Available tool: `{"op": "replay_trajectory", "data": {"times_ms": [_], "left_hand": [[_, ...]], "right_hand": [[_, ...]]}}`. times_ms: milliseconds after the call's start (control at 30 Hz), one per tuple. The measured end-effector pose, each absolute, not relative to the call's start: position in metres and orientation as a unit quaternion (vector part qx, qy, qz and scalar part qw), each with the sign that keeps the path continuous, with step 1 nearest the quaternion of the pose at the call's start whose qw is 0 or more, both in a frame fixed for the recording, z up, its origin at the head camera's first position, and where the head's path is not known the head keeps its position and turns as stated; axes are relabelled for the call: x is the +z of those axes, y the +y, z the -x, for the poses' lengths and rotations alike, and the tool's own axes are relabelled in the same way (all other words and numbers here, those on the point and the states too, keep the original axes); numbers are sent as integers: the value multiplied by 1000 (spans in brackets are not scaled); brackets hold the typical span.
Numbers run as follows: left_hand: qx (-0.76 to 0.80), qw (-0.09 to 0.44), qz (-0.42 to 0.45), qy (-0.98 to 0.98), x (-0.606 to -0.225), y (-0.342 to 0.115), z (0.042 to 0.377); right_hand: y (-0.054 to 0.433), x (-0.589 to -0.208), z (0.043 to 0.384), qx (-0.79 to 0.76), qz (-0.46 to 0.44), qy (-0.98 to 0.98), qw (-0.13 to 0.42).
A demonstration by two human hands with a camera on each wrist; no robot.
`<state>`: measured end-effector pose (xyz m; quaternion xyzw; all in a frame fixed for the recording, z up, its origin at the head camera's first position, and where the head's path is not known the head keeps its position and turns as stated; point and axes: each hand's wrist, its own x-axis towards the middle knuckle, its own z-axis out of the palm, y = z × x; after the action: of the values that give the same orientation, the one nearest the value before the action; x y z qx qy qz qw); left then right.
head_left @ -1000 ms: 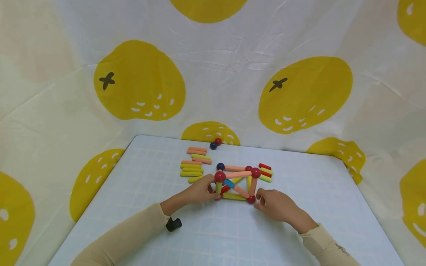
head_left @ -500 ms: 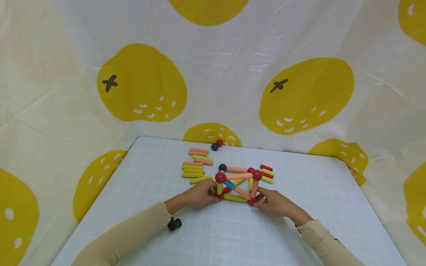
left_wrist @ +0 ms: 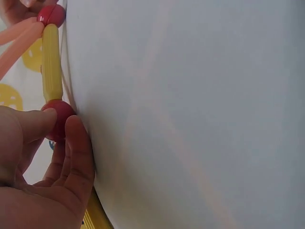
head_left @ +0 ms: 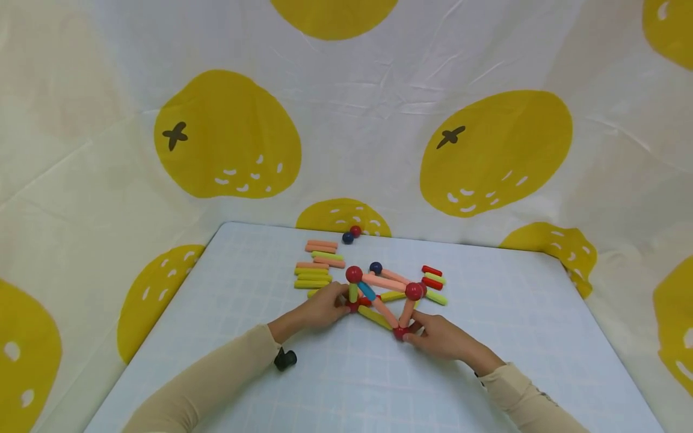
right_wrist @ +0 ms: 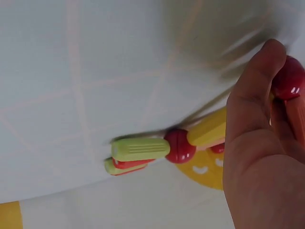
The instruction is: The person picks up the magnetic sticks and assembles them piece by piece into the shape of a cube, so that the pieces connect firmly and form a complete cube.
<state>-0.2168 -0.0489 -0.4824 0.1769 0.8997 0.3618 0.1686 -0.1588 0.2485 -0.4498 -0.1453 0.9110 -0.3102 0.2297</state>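
A box-like frame of magnetic rods and balls stands on the table. In the head view my left hand [head_left: 326, 305] holds its near left lower corner. The left wrist view shows thumb and fingers pinching a red ball [left_wrist: 62, 121] there, with a yellow rod [left_wrist: 52, 64] running from it. My right hand [head_left: 441, 337] grips the red ball [head_left: 400, 332] at the near right lower corner. A blue-and-pink diagonal [head_left: 376, 304] crosses the near face. A dark blue ball [head_left: 376, 268] tops a far corner. In the right wrist view a light green rod [right_wrist: 140, 149] touches a far lower red ball [right_wrist: 180, 145].
Loose pink, yellow and light green rods [head_left: 313, 277] lie in rows behind my left hand. Short red and light green rods [head_left: 433, 278] lie right of the frame. A loose dark blue ball [head_left: 348, 238] and red ball [head_left: 355, 231] sit at the table's back edge.
My right hand has closed on the near right lower ball. The frame has turned: its near right corner came towards me and left, its left side went back. One light green rod shifted slightly.
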Motion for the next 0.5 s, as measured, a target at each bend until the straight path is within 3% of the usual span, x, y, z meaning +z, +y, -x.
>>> {"op": "replay_trajectory", "data": {"times_ms": [500], "left_hand": [[356,142,-149,911,-484,-52,235]], "right_hand": [[224,-454,154,-301,161,912,227]]}}
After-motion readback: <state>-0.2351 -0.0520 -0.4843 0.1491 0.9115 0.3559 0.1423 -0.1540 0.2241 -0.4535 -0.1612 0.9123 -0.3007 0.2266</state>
